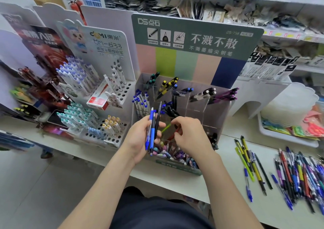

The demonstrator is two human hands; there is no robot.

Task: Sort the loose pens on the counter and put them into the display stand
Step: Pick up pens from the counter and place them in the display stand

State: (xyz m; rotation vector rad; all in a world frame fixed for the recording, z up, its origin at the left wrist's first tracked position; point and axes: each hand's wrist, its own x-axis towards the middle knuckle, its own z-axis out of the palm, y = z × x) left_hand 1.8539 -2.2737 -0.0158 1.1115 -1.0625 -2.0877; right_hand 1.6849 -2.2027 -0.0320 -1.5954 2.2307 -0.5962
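Note:
My left hand (140,137) grips a bunch of pens (152,129), blue and black ones, held upright in front of the clear display stand (217,113). Close beside it, my right hand (190,136) hovers over the stand's front compartments with its fingers curled around a green pen (166,128) and a red pen (172,136). The stand carries a green header card (192,36), and its divided sections hold blue, yellow, black and purple pens. A spread of loose pens (298,174) lies on the white counter (224,190) to the right.
To the left stand white pen racks (98,95) full of capped pens, with a red box among them. A white tray (287,136) of coloured packets sits at the right. Shelves of stock (228,10) run behind.

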